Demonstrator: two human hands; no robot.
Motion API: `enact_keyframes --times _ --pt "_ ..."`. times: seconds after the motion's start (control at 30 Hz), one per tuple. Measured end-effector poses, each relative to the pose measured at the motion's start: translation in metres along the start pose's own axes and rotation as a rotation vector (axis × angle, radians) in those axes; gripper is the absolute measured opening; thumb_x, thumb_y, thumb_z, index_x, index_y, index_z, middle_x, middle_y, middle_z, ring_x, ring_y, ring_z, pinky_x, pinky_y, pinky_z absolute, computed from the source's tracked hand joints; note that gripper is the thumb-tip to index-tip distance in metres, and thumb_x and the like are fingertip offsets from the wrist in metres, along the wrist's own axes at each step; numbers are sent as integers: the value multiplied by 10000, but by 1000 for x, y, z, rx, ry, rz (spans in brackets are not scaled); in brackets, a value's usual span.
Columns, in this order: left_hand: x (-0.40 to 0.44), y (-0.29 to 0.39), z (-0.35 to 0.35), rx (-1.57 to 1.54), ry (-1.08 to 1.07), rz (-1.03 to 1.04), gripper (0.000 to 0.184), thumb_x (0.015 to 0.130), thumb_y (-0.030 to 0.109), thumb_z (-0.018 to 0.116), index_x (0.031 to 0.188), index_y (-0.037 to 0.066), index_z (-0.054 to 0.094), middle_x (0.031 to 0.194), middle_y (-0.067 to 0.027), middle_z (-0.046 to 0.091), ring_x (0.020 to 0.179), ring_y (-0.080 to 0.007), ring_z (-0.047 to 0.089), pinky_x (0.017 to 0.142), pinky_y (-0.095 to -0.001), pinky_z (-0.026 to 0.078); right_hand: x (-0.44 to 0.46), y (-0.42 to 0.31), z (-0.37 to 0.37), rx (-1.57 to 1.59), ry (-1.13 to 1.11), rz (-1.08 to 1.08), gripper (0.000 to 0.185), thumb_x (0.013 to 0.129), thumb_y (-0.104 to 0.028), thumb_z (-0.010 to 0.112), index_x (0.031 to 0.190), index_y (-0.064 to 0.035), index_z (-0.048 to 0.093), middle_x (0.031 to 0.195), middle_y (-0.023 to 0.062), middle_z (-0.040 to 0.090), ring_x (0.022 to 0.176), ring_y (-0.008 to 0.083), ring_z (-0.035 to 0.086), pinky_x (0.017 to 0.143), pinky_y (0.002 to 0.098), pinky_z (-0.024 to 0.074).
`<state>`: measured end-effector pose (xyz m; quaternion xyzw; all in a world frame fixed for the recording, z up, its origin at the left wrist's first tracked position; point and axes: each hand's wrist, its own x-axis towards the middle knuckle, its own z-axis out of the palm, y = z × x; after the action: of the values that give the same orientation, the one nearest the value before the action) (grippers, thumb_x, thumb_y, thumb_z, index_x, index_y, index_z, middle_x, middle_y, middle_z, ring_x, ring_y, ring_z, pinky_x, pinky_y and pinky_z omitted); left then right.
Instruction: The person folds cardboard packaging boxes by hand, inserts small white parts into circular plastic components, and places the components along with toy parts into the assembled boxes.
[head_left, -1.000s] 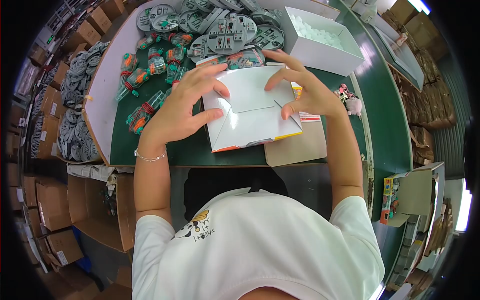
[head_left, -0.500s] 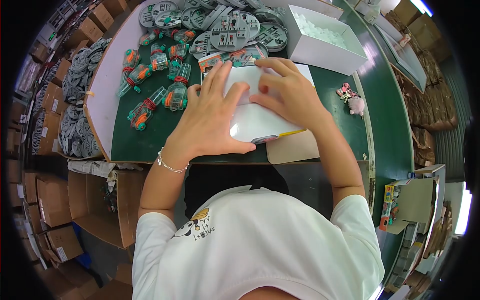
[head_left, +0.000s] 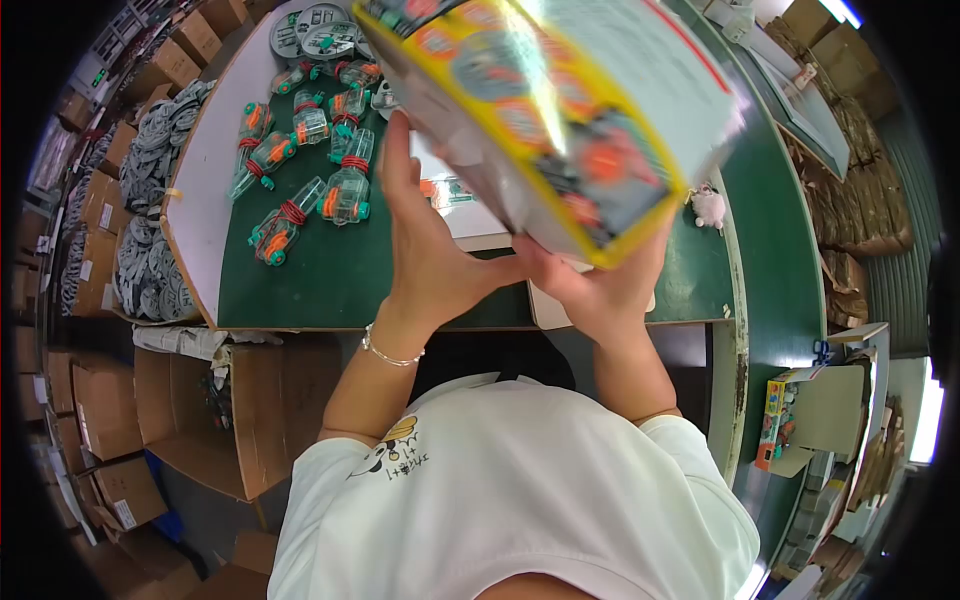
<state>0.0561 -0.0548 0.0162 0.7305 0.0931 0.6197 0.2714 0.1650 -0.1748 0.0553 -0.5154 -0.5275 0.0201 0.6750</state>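
A cardboard toy box (head_left: 585, 120) with yellow-edged colour printing on one side and a white panel is raised and tilted above the table, blurred by motion. My right hand (head_left: 615, 290) grips its lower corner; the thumb shows in front and the other fingers are mostly hidden. Beside the box's lower left edge is my left hand (head_left: 430, 240), with fingers stretched upward and thumb pointing towards the right thumb. Table shows between its fingers and thumb, and whether it touches the box is unclear. Under the box lies a partly covered white sheet or box with an orange print (head_left: 455, 192).
Clear toy vehicles (head_left: 347, 190) with orange and green parts, tied with red bands, lie on the green table (head_left: 400, 300). Behind them are grey moulded trays (head_left: 330, 40). A pink plush keyring (head_left: 708, 208) lies at right. An open carton (head_left: 195, 420) stands below left.
The box has been lifted from the table and turned, so its printed side now shows. My right hand has moved under its near corner, and my left hand has come off its top to the side.
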Motion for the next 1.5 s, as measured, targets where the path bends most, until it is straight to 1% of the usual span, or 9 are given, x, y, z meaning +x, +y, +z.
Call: enact_keyframes --times 0.1,0.27,0.5,0.63,0.93,1.2,1.3,1.43,1.5 --pt "-10 -6 -16 -35 -198 -178 1289 582 479 937 1495 -20 175 1572 -264 163 1444 -430 237 1142 -506 292 5 23 1 -195 81 -179 777 742 -220 832 1372 -11 429 1406 191 494 1256 314 544 1002 394 465" --pt "-19 -1 -34 62 -184 -123 1079 660 319 913 1488 54 273 1568 -248 182 1440 -401 281 1145 -490 296 0 43 -13 -669 -394 -163 566 715 -97 820 1232 -70 592 1067 98 600 1037 311 602 872 395 490" --pt "-39 -7 -25 492 -500 -176 343 798 200 792 1089 113 634 1496 -330 325 1365 -498 358 1063 -521 361 -23 70 -4 -827 -578 -228 225 795 -146 751 977 -102 626 878 57 557 839 257 582 690 399 450" --pt "-47 -10 -21 470 -531 -305 237 821 182 764 951 67 602 1438 -292 434 1231 -452 501 982 -494 416 -25 72 -5 -829 -631 -164 154 836 -175 713 895 -112 585 871 22 549 843 236 584 703 397 432" --pt "-51 -10 -18 542 -471 -299 225 808 191 765 829 44 596 1382 -221 505 1087 -368 566 894 -464 435 -33 68 5 -1092 -562 -114 102 891 -198 645 877 -129 570 816 15 542 791 226 582 666 410 390" --pt "-28 6 -32 685 -468 -104 400 771 321 808 1052 88 647 1420 -230 477 1230 -391 522 1017 -471 405 -26 61 -7 -878 -538 -106 155 866 -188 694 957 -96 609 886 67 581 845 276 593 721 416 426" --pt "2 13 -47 312 -314 6 451 825 303 782 1174 70 617 1423 -289 472 1318 -413 478 1092 -439 359 -8 43 -12 -776 -468 -119 226 837 -131 724 1039 -73 641 960 94 621 917 310 603 786 422 459" --pt "55 -34 -68 358 -190 -91 318 914 177 671 1201 51 621 1324 -169 602 1249 -283 555 1019 -383 426 52 16 -37 -731 -78 -378 187 821 -40 725 1004 -32 693 1063 123 664 1009 298 622 872 359 488" --pt "84 -59 -67 468 -261 -185 290 931 177 645 1187 43 629 1232 -108 666 1165 -222 609 974 -345 453 96 43 -61 -673 127 -288 136 829 -89 722 957 -56 693 1077 134 652 1030 304 605 897 396 474"
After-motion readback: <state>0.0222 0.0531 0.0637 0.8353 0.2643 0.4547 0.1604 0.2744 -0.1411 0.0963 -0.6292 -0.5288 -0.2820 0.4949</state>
